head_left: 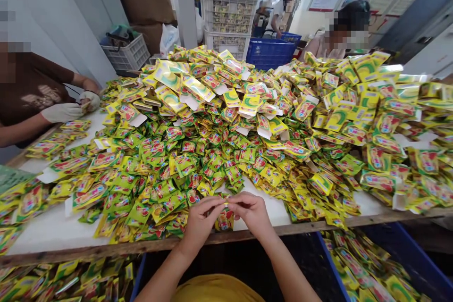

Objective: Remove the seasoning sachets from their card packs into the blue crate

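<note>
At the table's near edge, a small printed box in yellow, green and red stands between my two hands. My left hand pinches its upper end with thumb and fingers. From the other side, the fingertips of my right hand close on the same upper end. Fingers hide part of that end, so I cannot tell whether its flap is folded. Small green sachets lie heaped just beyond my hands, with yellow sachets to the right.
Yellow cartons are piled across the far table. Bins of cartons sit below the wooden edge. Stacked white crates and a blue crate stand behind. A gloved co-worker works at left; others are further back.
</note>
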`<move>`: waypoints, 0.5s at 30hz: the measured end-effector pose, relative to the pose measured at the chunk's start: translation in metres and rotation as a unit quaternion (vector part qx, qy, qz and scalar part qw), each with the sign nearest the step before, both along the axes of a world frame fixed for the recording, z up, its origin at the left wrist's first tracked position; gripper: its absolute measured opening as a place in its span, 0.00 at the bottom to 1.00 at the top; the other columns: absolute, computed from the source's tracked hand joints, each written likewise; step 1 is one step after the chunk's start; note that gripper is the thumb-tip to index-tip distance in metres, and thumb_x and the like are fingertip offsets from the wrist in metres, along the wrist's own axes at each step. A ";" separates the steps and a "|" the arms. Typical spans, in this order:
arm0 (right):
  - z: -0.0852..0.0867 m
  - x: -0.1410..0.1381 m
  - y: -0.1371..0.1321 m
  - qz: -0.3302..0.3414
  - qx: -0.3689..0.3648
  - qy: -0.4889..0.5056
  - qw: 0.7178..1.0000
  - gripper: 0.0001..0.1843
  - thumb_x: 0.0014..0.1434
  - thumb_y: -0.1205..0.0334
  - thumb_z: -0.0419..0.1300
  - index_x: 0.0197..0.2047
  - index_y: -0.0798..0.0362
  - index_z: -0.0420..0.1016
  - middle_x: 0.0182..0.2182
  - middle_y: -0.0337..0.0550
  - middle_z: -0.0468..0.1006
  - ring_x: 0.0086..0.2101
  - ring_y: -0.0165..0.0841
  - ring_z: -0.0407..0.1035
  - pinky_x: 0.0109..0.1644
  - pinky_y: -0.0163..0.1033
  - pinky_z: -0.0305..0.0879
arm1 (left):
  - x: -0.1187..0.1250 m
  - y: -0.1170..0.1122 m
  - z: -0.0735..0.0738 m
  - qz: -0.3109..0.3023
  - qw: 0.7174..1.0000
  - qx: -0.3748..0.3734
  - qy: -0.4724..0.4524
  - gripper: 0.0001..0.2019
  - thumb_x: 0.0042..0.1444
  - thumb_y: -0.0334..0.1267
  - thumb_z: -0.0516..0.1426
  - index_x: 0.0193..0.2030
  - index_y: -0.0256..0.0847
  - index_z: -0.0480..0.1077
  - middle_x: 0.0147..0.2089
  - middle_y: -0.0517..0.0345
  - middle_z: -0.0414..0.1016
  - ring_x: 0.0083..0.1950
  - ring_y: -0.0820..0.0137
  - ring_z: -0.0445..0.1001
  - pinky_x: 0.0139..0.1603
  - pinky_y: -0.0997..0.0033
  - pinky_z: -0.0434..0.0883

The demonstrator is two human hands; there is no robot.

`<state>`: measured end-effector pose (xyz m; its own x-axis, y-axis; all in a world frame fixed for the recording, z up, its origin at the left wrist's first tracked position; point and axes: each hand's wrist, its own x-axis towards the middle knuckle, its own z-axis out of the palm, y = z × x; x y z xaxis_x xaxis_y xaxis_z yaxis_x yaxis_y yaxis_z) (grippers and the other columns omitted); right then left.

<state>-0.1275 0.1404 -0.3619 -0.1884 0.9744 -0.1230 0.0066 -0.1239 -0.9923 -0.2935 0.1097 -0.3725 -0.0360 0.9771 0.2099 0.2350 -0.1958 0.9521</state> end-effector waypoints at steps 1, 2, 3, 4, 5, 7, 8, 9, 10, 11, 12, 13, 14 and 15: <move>0.000 0.002 0.000 0.011 0.034 -0.016 0.999 0.09 0.47 0.57 0.69 0.31 0.52 0.83 0.31 0.44 0.77 0.25 0.32 0.70 0.25 0.36 0.69 | -0.001 0.000 -0.001 -0.007 1.000 0.023 0.012 0.08 0.57 0.37 0.59 0.39 0.42 0.80 0.41 0.52 0.82 0.43 0.66 0.79 0.47 0.67 0.76; 0.000 0.005 -0.002 0.025 0.071 -0.035 0.997 0.08 0.49 0.58 0.68 0.33 0.51 0.83 0.32 0.45 0.77 0.29 0.33 0.71 0.28 0.37 0.70 | -0.002 -0.001 -0.003 -0.015 0.999 0.044 0.022 0.08 0.58 0.36 0.59 0.40 0.43 0.80 0.41 0.53 0.82 0.43 0.66 0.79 0.48 0.67 0.76; -0.001 0.006 -0.004 0.037 0.108 -0.057 0.992 0.07 0.52 0.59 0.67 0.35 0.50 0.82 0.34 0.46 0.77 0.32 0.35 0.72 0.32 0.38 0.71 | -0.004 -0.002 -0.004 -0.023 0.997 0.063 0.030 0.08 0.58 0.36 0.59 0.41 0.44 0.79 0.42 0.53 0.81 0.44 0.66 0.79 0.48 0.67 0.76; -0.002 0.007 -0.007 0.044 0.145 -0.080 0.985 0.07 0.54 0.60 0.65 0.37 0.49 0.82 0.35 0.46 0.77 0.35 0.35 0.72 0.36 0.39 0.72 | -0.006 -0.003 -0.006 -0.033 0.996 0.078 0.040 0.09 0.57 0.36 0.59 0.43 0.45 0.79 0.43 0.53 0.81 0.45 0.66 0.79 0.49 0.67 0.76; -0.004 0.007 -0.011 0.045 0.180 -0.104 0.977 0.07 0.56 0.61 0.63 0.39 0.49 0.81 0.36 0.46 0.76 0.37 0.36 0.72 0.39 0.40 0.71 | -0.008 -0.005 -0.007 -0.042 0.994 0.087 0.051 0.10 0.57 0.35 0.60 0.45 0.45 0.78 0.45 0.53 0.81 0.46 0.66 0.79 0.49 0.67 0.76; -0.010 0.006 -0.022 0.035 0.240 -0.147 0.959 0.10 0.61 0.63 0.58 0.44 0.48 0.79 0.39 0.48 0.75 0.41 0.36 0.70 0.45 0.42 0.70 | -0.010 -0.007 -0.010 -0.057 0.991 0.098 0.070 0.12 0.57 0.34 0.60 0.47 0.46 0.77 0.47 0.52 0.80 0.48 0.66 0.78 0.50 0.66 0.76; -0.014 0.005 -0.028 0.027 0.264 -0.164 0.950 0.12 0.63 0.64 0.55 0.46 0.49 0.78 0.40 0.49 0.74 0.42 0.36 0.70 0.46 0.42 0.69 | -0.010 -0.009 -0.011 -0.060 0.990 0.101 0.077 0.12 0.58 0.34 0.59 0.48 0.46 0.77 0.48 0.52 0.79 0.48 0.66 0.78 0.51 0.66 0.76; -0.016 0.004 -0.032 0.022 0.281 -0.178 0.943 0.14 0.64 0.64 0.54 0.48 0.49 0.77 0.41 0.50 0.73 0.42 0.36 0.69 0.46 0.42 0.69 | -0.010 -0.010 -0.013 -0.061 0.989 0.104 0.080 0.11 0.58 0.34 0.58 0.48 0.45 0.77 0.48 0.51 0.79 0.48 0.66 0.77 0.50 0.66 0.76; -0.018 0.005 -0.034 0.024 0.291 -0.189 0.938 0.15 0.64 0.64 0.53 0.49 0.49 0.76 0.41 0.50 0.73 0.42 0.36 0.69 0.46 0.42 0.69 | -0.009 -0.011 -0.014 -0.062 0.989 0.106 0.081 0.11 0.59 0.33 0.58 0.47 0.45 0.77 0.48 0.51 0.79 0.48 0.67 0.77 0.51 0.66 0.75; -0.018 0.008 -0.032 0.035 0.295 -0.196 0.934 0.15 0.64 0.64 0.52 0.50 0.49 0.76 0.42 0.50 0.73 0.42 0.36 0.69 0.46 0.42 0.68 | -0.008 -0.011 -0.015 -0.065 0.989 0.108 0.080 0.10 0.59 0.33 0.57 0.47 0.44 0.77 0.47 0.51 0.78 0.49 0.67 0.77 0.51 0.65 0.75; -0.017 0.013 -0.027 0.040 0.299 -0.201 0.932 0.14 0.65 0.63 0.52 0.48 0.49 0.77 0.41 0.50 0.73 0.43 0.37 0.69 0.46 0.42 0.68 | -0.007 -0.011 -0.017 -0.072 0.988 0.106 0.081 0.10 0.59 0.33 0.57 0.46 0.43 0.76 0.46 0.50 0.78 0.48 0.67 0.76 0.50 0.65 0.75; -0.015 0.019 -0.018 0.027 0.302 -0.210 0.929 0.13 0.65 0.62 0.52 0.46 0.49 0.77 0.41 0.49 0.74 0.43 0.37 0.69 0.47 0.42 0.68 | -0.006 -0.011 -0.018 -0.083 0.988 0.100 0.087 0.10 0.60 0.33 0.57 0.47 0.42 0.76 0.44 0.50 0.77 0.48 0.67 0.76 0.50 0.65 0.74; -0.012 0.028 -0.004 0.005 0.302 -0.228 0.926 0.13 0.65 0.61 0.52 0.44 0.49 0.78 0.40 0.48 0.75 0.43 0.38 0.69 0.47 0.43 0.67 | -0.005 -0.011 -0.019 -0.098 0.986 0.092 0.100 0.11 0.60 0.33 0.56 0.48 0.42 0.75 0.43 0.50 0.76 0.47 0.68 0.75 0.49 0.66 0.74; -0.009 0.038 0.011 -0.053 0.304 -0.253 0.917 0.13 0.65 0.60 0.52 0.41 0.50 0.78 0.38 0.48 0.76 0.43 0.39 0.68 0.47 0.44 0.66 | -0.005 -0.010 -0.020 -0.115 0.983 0.081 0.119 0.13 0.61 0.33 0.55 0.51 0.43 0.74 0.44 0.50 0.75 0.46 0.68 0.74 0.49 0.66 0.74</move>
